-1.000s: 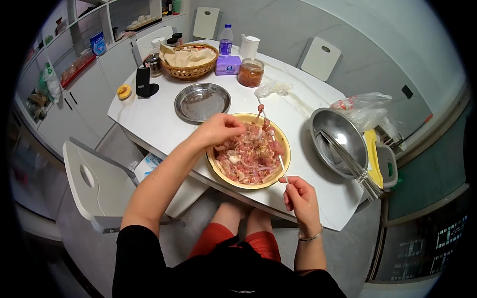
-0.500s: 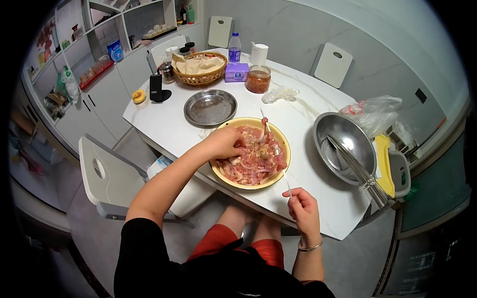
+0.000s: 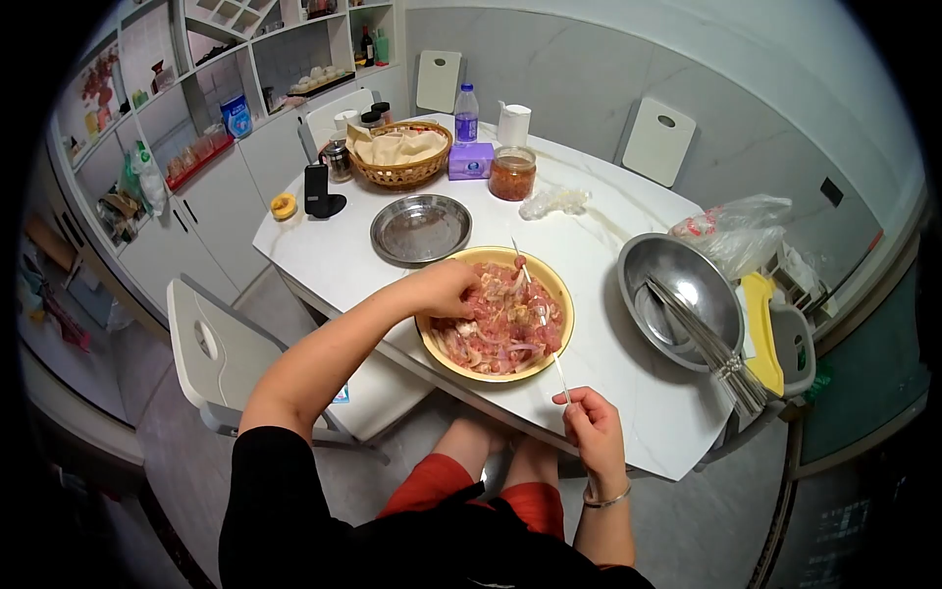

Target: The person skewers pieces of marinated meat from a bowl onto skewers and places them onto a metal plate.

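Observation:
A yellow-rimmed bowl (image 3: 428,351) at the table's front edge holds raw meat pieces (image 3: 491,339) mixed with sliced onion. My left hand (image 3: 453,287) reaches into its left side, fingers curled down into the meat; the fingertips and anything they pinch are hidden. At the lower right, beyond the bowl's rim, my right hand (image 3: 592,424) is closed around the end of a thin metal skewer (image 3: 560,375). That skewer slants up and left across the bowl, its tip above the far rim. Pieces of meat are threaded on it, one near the tip.
Behind the bowl lies a round metal plate (image 3: 422,230). On the right, a steel basin (image 3: 633,290) carries a bundle of skewers (image 3: 702,334). Farther back are a wicker basket (image 3: 400,175), a purple box (image 3: 471,163), a jar (image 3: 512,177) and crumpled plastic (image 3: 554,202). A chair (image 3: 201,329) stands left.
The view has tilted slightly, so the tabletop things sit lower. My left hand has shifted slightly in the meat, and my right hand still holds the skewer.

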`<state>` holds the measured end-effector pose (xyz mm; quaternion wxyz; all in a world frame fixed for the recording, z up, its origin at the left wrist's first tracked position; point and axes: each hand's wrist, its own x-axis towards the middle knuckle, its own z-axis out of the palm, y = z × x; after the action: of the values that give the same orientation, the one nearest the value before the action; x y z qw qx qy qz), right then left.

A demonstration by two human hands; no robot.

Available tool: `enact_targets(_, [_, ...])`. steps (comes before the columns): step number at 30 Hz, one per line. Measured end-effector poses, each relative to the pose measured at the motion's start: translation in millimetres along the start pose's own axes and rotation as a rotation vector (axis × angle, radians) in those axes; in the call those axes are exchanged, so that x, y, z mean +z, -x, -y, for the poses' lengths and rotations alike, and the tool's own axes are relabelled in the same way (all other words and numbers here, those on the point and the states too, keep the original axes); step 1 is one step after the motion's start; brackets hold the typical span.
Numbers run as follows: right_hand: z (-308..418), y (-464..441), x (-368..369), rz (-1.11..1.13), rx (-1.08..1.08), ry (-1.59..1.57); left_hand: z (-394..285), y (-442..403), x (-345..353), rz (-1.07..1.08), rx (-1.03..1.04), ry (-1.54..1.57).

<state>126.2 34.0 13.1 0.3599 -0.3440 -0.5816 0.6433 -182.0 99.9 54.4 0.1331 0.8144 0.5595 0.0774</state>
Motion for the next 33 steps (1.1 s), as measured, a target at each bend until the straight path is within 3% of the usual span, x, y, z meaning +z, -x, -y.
enact_targets(1, [0,0,0,-0.002,0.002,-0.005,4,2,-1,-0.003,0.000,-0.005])
enact_targets(4, [-2,1,0,0.009,-0.001,-0.002,12,6,0,-0.058,-0.305,0.815])
enact_targets(5, [-2,1,0,0.016,0.004,0.007,16,4,1,-0.067,-0.302,0.808])
enact_targets(8, [-4,1,1,0.035,0.031,-0.009,26,-2,11,-0.128,-0.436,1.172])
enact_targets(14, [-6,5,1,0.075,0.095,-0.104,28,-9,15,-0.302,-0.515,1.235])
enact_targets(18, [-11,4,4,0.109,0.095,-0.068,24,-10,11,-0.324,-0.476,1.233])
enact_targets(23, [-9,4,6,0.116,0.096,-0.030,30,-14,18,-0.393,-0.391,0.982])
enact_targets(33, [-14,3,9,0.089,0.091,0.014,26,-12,19,-0.412,-0.352,1.028])
